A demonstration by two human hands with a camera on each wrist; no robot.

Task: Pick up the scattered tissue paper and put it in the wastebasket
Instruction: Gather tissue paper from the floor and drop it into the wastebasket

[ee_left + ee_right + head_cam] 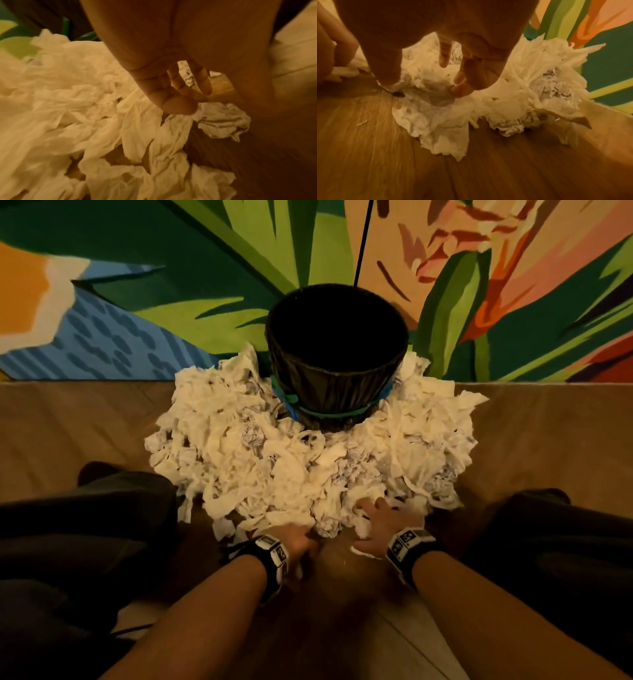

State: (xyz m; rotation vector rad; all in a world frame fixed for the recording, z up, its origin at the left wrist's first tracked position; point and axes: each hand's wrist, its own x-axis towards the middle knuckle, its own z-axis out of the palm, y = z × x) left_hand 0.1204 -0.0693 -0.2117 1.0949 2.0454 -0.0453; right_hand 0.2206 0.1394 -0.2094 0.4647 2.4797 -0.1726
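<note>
A dark wastebasket (337, 354) with a green and blue band stands upright on the floor. A big heap of white tissue paper (260, 460) lies round its base, with several crumpled balls in it. My left hand (301, 537) hangs at the heap's near edge. Its fingers (180, 106) hang loosely over the tissue sheets (85, 108) and hold nothing; a crumpled ball (223, 121) lies just below them. My right hand (378, 517) digs into the near right side of the heap. Its thumb and curled fingers (460, 89) close round a tissue wad (426, 86).
The wooden floor (342, 594) runs bare between my forearms. My legs in dark trousers (85, 525) lie to either side of the heap. A colourful painted wall (171, 302) rises right behind the wastebasket. A brown scrap (580, 120) lies at the heap's right edge.
</note>
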